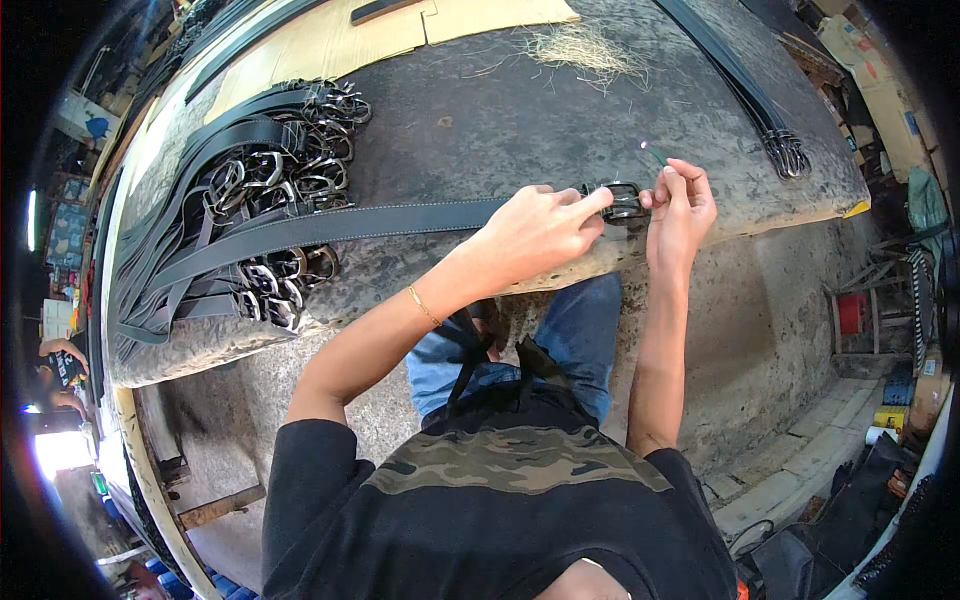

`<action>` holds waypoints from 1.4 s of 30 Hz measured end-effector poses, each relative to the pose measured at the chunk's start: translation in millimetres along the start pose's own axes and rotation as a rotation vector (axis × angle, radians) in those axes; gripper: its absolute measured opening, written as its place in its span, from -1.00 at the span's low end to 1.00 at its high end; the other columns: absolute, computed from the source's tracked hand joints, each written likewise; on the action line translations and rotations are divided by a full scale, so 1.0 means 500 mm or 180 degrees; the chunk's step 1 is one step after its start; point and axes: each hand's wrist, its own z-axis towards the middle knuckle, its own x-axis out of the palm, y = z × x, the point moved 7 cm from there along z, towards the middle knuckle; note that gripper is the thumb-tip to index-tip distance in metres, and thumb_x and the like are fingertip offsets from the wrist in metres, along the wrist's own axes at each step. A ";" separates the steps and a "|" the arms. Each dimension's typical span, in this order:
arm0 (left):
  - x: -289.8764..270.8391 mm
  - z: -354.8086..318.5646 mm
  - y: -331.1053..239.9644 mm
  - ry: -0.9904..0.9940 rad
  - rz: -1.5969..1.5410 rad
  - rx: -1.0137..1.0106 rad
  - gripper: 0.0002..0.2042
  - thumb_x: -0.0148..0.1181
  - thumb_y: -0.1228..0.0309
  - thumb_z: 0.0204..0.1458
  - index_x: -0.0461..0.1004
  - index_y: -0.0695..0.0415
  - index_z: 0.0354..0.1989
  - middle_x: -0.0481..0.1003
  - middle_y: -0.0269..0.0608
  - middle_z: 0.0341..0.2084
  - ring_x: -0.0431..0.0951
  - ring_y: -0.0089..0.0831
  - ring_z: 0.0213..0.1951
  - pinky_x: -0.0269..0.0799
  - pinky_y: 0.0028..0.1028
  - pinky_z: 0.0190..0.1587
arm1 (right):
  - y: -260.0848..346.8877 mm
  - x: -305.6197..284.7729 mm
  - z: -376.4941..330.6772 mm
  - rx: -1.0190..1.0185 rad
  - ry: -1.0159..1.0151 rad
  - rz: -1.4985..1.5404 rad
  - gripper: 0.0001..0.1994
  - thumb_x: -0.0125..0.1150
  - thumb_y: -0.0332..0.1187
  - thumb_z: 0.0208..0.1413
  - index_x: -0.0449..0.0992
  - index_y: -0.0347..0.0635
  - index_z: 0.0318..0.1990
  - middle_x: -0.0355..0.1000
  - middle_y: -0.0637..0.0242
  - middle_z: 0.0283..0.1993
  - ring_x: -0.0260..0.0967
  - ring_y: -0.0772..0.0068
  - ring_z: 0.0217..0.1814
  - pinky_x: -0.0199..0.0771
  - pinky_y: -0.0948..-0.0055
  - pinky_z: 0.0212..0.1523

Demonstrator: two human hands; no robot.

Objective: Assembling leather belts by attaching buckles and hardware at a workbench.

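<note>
I see a smooth black leather belt (400,218) with pale edge stitching lying flat on the rough, mottled desk (520,110), long axis left-right, its dark metal buckle (626,201) pointing right near the front edge. My left hand (535,232) presses fingers down on the belt end; my right hand (682,205) pinches the buckle.

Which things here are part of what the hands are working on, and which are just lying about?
In hand:
- left hand, pressing down the black belt
- right hand, at the belt's buckle

Lying about:
- pile of buckled belts at the worktable's left end
- second bunch of belts at the far right
- tuft of straw-like fibre
- cardboard sheets
</note>
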 end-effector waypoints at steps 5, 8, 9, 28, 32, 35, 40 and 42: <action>-0.005 -0.028 0.027 -0.0539 -0.0220 -0.0726 -0.90 0.23 0.50 -0.06 0.46 0.15 -0.37 0.41 -0.22 -0.22 0.59 -0.31 -0.34 0.53 -0.36 -0.37 | 0.011 0.016 -0.022 -0.0088 0.0009 -0.0478 -0.96 0.12 -0.60 0.19 0.48 -0.29 -0.25 0.37 0.41 -0.37 0.28 0.68 -0.40 0.39 0.55 -0.41; -0.002 -0.038 0.041 -0.0704 -0.0550 -0.1158 -0.88 0.25 0.53 -0.05 0.45 0.17 -0.35 0.43 -0.21 -0.29 0.58 -0.23 -0.34 0.51 -0.33 -0.35 | 0.027 0.042 -0.050 -0.0558 0.0311 -0.1088 -0.93 0.13 -0.65 0.14 0.47 -0.31 -0.29 0.37 0.45 -0.37 0.30 0.71 -0.38 0.35 0.62 -0.38; 0.000 -0.042 0.049 -0.0774 -0.0757 -0.1317 -0.88 0.26 0.54 -0.05 0.44 0.19 -0.35 0.45 -0.21 -0.32 0.58 -0.21 -0.33 0.50 -0.31 -0.35 | 0.025 0.057 -0.060 -0.0646 0.0601 -0.1117 -0.92 0.13 -0.67 0.10 0.47 -0.30 -0.31 0.37 0.48 -0.37 0.26 0.74 -0.40 0.29 0.66 -0.40; 0.017 -0.051 0.063 -0.0705 -0.1071 -0.1550 -0.87 0.26 0.52 -0.07 0.44 0.18 -0.35 0.48 -0.21 -0.30 0.57 -0.20 -0.30 0.49 -0.28 -0.29 | 0.028 0.091 -0.088 -0.1121 0.1087 -0.2227 -0.88 0.15 -0.68 -0.20 0.40 -0.32 -0.46 0.31 0.39 -0.51 0.15 0.68 -0.55 0.10 0.61 -0.57; 0.015 -0.050 0.063 -0.0699 -0.1056 -0.1557 -0.87 0.26 0.52 -0.07 0.44 0.18 -0.35 0.49 -0.21 -0.29 0.58 -0.19 -0.29 0.50 -0.28 -0.29 | 0.030 0.093 -0.089 -0.1129 0.1118 -0.2303 -0.88 0.16 -0.68 -0.19 0.40 -0.33 -0.45 0.33 0.39 -0.49 0.16 0.69 -0.55 0.11 0.62 -0.57; 0.016 -0.050 0.062 -0.0715 -0.1054 -0.1570 -0.87 0.26 0.52 -0.07 0.44 0.18 -0.35 0.49 -0.20 -0.29 0.58 -0.18 -0.28 0.50 -0.28 -0.29 | 0.030 0.094 -0.091 -0.1129 0.1115 -0.2309 -0.87 0.17 -0.69 -0.19 0.41 -0.32 -0.45 0.33 0.39 -0.48 0.16 0.69 -0.55 0.11 0.62 -0.57; 0.014 -0.052 0.063 -0.0721 -0.1066 -0.1597 -0.88 0.25 0.53 -0.07 0.44 0.18 -0.35 0.49 -0.19 -0.29 0.59 -0.16 -0.28 0.50 -0.27 -0.30 | 0.028 0.094 -0.091 -0.1145 0.1140 -0.2340 -0.87 0.18 -0.69 -0.19 0.41 -0.32 -0.44 0.34 0.39 -0.48 0.16 0.70 -0.55 0.10 0.62 -0.56; 0.014 -0.053 0.064 -0.0729 -0.1071 -0.1597 -0.87 0.24 0.53 -0.07 0.44 0.18 -0.35 0.49 -0.19 -0.30 0.58 -0.15 -0.29 0.50 -0.27 -0.30 | 0.027 0.092 -0.090 -0.1178 0.1118 -0.2383 -0.87 0.18 -0.69 -0.18 0.42 -0.32 -0.44 0.36 0.40 -0.47 0.15 0.70 -0.55 0.09 0.62 -0.57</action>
